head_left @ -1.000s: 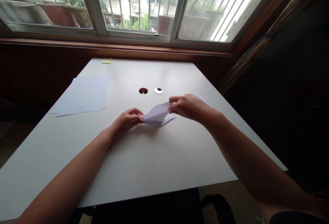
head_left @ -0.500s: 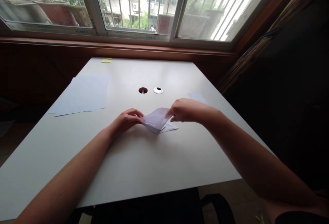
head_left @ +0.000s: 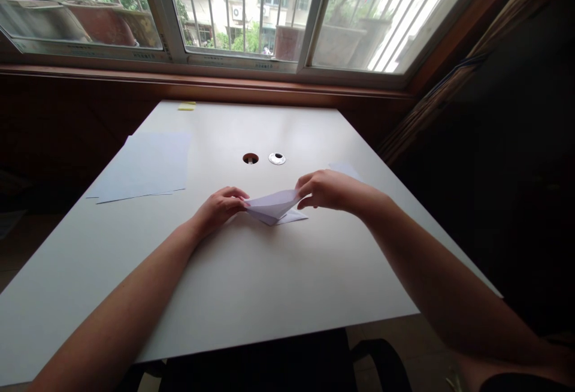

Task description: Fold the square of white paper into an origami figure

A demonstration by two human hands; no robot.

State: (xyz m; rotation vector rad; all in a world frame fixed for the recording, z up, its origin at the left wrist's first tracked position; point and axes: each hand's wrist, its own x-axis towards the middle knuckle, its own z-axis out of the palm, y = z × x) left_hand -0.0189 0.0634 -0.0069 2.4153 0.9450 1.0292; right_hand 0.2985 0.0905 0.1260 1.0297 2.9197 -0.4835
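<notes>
A folded sheet of white paper [head_left: 272, 205] stands partly raised off the white table [head_left: 251, 284], its layers spread apart. One flat pointed flap lies toward the right on the tabletop. My left hand [head_left: 223, 205] pinches the paper's left corner between thumb and fingers. On the other side, my right hand [head_left: 321, 189] has its fingertips closed on the upper right edge of the raised layer. The paper's far side and the tips of some fingers are hidden.
Several loose sheets [head_left: 144, 164] lie at the left of the table. A smaller piece of paper [head_left: 345, 169] lies beyond my right wrist. Behind the paper are a cable hole [head_left: 250, 158] and its round cover [head_left: 277, 158]. Yellow sticky notes [head_left: 186, 106] sit at the far edge.
My right hand has shifted slightly right and away from me, drawing the raised layer wider and lower. My left hand has moved a little left, still holding its corner.
</notes>
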